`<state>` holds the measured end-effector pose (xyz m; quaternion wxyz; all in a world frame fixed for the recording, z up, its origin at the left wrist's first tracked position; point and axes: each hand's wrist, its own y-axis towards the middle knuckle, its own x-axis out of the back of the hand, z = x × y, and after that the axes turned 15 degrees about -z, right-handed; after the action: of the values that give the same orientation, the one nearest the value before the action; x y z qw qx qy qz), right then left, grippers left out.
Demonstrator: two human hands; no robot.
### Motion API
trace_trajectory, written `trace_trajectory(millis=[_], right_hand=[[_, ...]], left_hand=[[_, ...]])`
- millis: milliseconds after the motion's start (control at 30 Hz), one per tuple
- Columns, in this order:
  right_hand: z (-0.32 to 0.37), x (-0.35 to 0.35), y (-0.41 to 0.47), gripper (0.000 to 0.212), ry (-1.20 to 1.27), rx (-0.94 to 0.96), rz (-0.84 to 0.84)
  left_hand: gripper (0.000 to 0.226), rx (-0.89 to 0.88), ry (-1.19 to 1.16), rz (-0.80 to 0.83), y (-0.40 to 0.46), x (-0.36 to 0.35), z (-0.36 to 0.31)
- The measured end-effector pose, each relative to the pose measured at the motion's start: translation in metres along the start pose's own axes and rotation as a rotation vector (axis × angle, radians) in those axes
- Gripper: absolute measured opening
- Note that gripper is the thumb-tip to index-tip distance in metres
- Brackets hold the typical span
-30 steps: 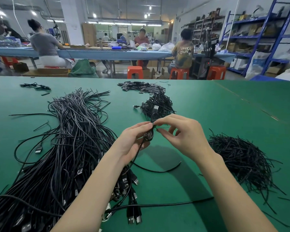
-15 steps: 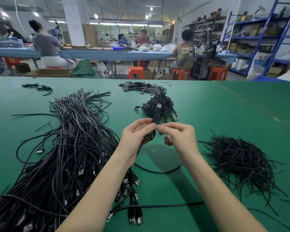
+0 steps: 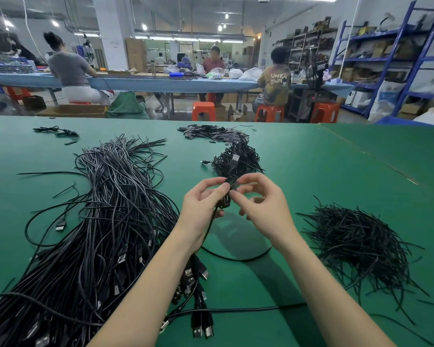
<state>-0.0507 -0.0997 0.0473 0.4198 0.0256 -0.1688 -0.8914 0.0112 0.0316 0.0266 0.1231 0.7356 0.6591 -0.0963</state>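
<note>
Plainly, the only readable writing is "UNKN OWN", in pale letters on the back of an olive shirt (image 3: 277,80) worn by a person seated far beyond the fingers. Against half a second ago the hands sit at much the same spot over the green desk (image 3: 311,171), but the right hand (image 3: 263,206) has loosened. Its upper fingers, then bunched tip to tip, now fan up and apart, while the thumb and one fingertip keep pinching. A second ago both hands hung a little lower and nearer the person. The left hand (image 3: 203,204) has its fingers (image 3: 218,190) curled round the coiled cable (image 3: 226,200), gripping it near the top, and the right fingers (image 3: 241,196) nip the same coil from the other side. The coil hangs between the two sets of fingertips, clear of the desk, with its long axis roughly upright and its looped end pointing down toward the person. From that end a single strand trails under the left wrist and curves across the desk below the right hand. Just beyond the fingertips lies a pile of bundled cables (image 3: 248,156), and farther beyond it a scatter of flat black pieces (image 3: 208,132). A heap of loose cables (image 3: 105,221) spreads left of the left fingers. A pile of short black ties (image 3: 361,246) lies right of the right fingers.
</note>
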Motion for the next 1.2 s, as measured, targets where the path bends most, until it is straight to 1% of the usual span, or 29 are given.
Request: trace_trajectory(millis=[67, 133, 200, 300, 333, 367, 400, 500, 533, 567, 633, 700, 767, 833, 900, 967, 1033, 1200], right_hand=[[-0.004, 0.005, 0.004, 0.020, -0.158, 0.290, 0.025], [-0.008, 0.009, 0.007, 0.016, -0.315, 0.492, 0.013], [-0.013, 0.013, 0.009, 0.013, -0.407, 0.616, -0.070], [-0.019, 0.015, 0.010, 0.004, -0.416, 0.709, -0.145], [-0.020, 0.014, 0.010, 0.001, -0.398, 0.699, -0.146], [-0.019, 0.012, 0.009, 0.004, -0.355, 0.628, -0.140], [-0.018, 0.009, 0.008, 0.007, -0.269, 0.474, -0.127], [-0.007, -0.003, 0.004, 0.011, 0.214, -0.245, -0.030], [-0.005, -0.005, 0.002, 0.012, 0.299, -0.387, -0.002], [-0.006, -0.006, 0.002, 0.012, 0.303, -0.432, 0.014], [-0.009, -0.006, 0.003, 0.014, 0.240, -0.365, 0.018], [-0.015, -0.005, 0.003, 0.019, 0.224, -0.319, 0.010], [-0.024, -0.005, 0.002, 0.027, 0.206, -0.330, -0.006], [-0.037, -0.007, -0.003, 0.032, 0.105, -0.291, -0.050], [-0.051, -0.007, -0.007, 0.033, -0.072, -0.185, -0.063], [-0.058, -0.008, -0.009, 0.034, -0.163, -0.108, -0.030], [-0.061, -0.010, -0.009, 0.035, -0.214, -0.065, 0.002], [-0.065, -0.011, -0.008, 0.037, -0.249, -0.034, -0.001]], left_hand=[[0.009, 0.039, -0.009, 0.005, 0.001, 0.001, -0.001], [0.008, 0.059, -0.006, 0.018, 0.001, 0.001, -0.001], [0.008, 0.077, -0.007, 0.015, 0.001, 0.000, -0.001], [0.008, 0.086, -0.005, 0.007, 0.000, -0.001, 0.001], [0.008, 0.089, -0.009, 0.008, 0.000, -0.001, 0.001], [0.009, 0.093, -0.013, 0.008, 0.000, -0.001, 0.002], [0.009, 0.098, -0.018, 0.008, 0.000, -0.002, 0.002], [0.013, 0.108, -0.041, 0.009, 0.000, -0.002, 0.001], [0.015, 0.102, -0.039, -0.001, 0.000, -0.001, 0.001], [0.016, 0.094, -0.023, -0.020, 0.001, 0.000, 0.001], [0.019, 0.095, 0.018, -0.053, 0.003, 0.001, 0.002], [0.020, 0.131, 0.019, -0.082, 0.004, 0.000, 0.005], [0.012, 0.180, -0.015, -0.106, 0.005, 0.000, 0.009], [0.006, 0.224, -0.059, -0.129, 0.006, -0.001, 0.012], [0.012, 0.240, -0.072, -0.160, 0.009, 0.000, 0.014], [0.017, 0.231, -0.074, -0.194, 0.010, 0.000, 0.016], [0.020, 0.219, -0.066, -0.234, 0.013, 0.000, 0.018], [0.026, 0.177, 0.027, -0.347, 0.045, -0.009, 0.022]])
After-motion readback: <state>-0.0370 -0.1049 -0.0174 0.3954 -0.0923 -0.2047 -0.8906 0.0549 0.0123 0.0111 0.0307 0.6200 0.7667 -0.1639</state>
